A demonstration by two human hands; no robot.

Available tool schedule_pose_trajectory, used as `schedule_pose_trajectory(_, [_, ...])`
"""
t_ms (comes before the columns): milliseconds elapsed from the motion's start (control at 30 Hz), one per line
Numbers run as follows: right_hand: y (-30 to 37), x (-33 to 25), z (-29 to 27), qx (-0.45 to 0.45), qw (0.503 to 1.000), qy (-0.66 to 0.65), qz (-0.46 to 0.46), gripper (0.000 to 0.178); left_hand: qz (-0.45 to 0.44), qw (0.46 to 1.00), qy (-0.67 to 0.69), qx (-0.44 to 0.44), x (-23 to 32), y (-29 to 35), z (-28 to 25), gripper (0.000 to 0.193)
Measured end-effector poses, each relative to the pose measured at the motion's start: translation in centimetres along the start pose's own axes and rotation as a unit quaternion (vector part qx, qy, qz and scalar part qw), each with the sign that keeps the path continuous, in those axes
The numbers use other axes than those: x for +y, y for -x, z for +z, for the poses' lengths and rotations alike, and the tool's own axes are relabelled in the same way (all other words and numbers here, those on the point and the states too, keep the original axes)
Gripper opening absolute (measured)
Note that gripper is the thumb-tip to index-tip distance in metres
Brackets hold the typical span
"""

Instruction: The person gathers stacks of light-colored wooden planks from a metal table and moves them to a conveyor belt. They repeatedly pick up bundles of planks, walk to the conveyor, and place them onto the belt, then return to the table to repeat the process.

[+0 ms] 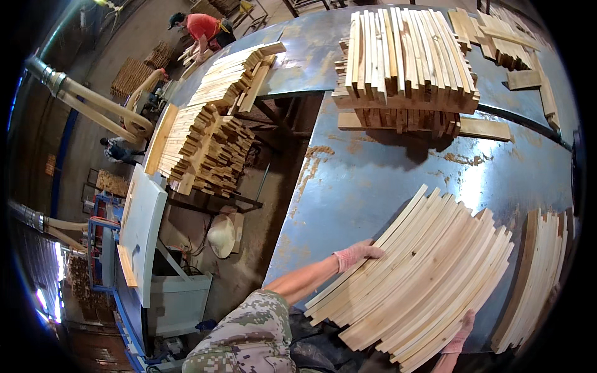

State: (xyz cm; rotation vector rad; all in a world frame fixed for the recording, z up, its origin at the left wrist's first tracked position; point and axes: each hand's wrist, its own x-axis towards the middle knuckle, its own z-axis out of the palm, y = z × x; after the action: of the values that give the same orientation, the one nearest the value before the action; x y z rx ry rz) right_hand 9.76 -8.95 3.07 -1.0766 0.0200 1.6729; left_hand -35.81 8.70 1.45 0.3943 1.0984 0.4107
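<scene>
A wide row of pale wooden strips [413,273], set side by side in a slight fan, is held between my two hands above the near part of the metal table. My left hand [359,255], in a pinkish work glove, grips the row's left edge, with its fingers lying over the outer strips. At the lower right edge my right hand [461,334], gloved alike, presses against the outermost strip. Its fingers are partly hidden by the wood. The ends of the strips are uneven.
A tall strip stack [407,56] stands on the far metal table. Another strip row [538,273] lies at the right. Across a gap, a long stack [211,130] rests on a stand beside a white machine panel [142,233]. A person in red [202,31] bends over wood far off.
</scene>
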Motion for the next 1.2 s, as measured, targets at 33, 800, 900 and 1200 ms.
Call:
schedule_pose_trajectory(33, [0.5, 0.6, 0.4, 0.003, 1.000, 0.005, 0.001, 0.080, -0.007, 1.000, -0.023, 0.007, 0.1, 1.5, -0.2, 0.068])
schedule_pose_trajectory(800, [6.1, 23.0, 40.7, -0.306, 0.928, 0.214, 0.009, 0.072, 0.343, 0.923, 0.155, 0.078, -5.4, 48.0, -34.6, 0.052])
schedule_pose_trajectory(900, [7.2, 30.0, 51.4, -0.384, 0.893, 0.230, 0.045, 0.072, 0.371, 0.905, 0.171, 0.118, -8.1, 54.9, -42.7, 0.057])
schedule_pose_trajectory(1200, [6.1, 57.7, 78.3, -0.495, 0.791, 0.335, 0.132, 0.050, 0.482, 0.743, 0.325, 0.333, -21.1, 80.5, -51.9, 0.066])
